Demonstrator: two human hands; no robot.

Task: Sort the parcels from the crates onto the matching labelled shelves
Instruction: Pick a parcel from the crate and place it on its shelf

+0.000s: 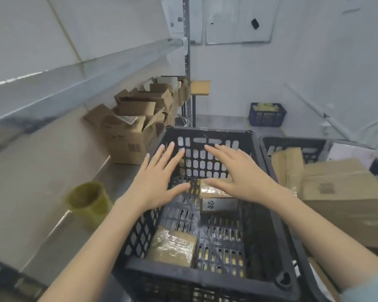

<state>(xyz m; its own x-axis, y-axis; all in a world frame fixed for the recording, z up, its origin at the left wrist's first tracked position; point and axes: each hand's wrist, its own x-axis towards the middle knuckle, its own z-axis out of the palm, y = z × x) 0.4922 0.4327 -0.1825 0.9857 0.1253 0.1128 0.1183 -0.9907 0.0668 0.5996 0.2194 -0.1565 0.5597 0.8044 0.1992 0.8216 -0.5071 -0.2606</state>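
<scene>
Tape-wrapped brown cardboard parcel (172, 245), white-labelled brown parcel (218, 205) in black lattice plastic crate (205, 277). Left hand (159, 182), right hand (242, 177): grips apart, empty.

Even, cool, fairly bright light; shadows soft. Glare streaks the shelf (52, 73) at 10 o'clock. Wide-angle bending at the edges; blur softens the cup (87, 203) at 8 o'clock.
</scene>
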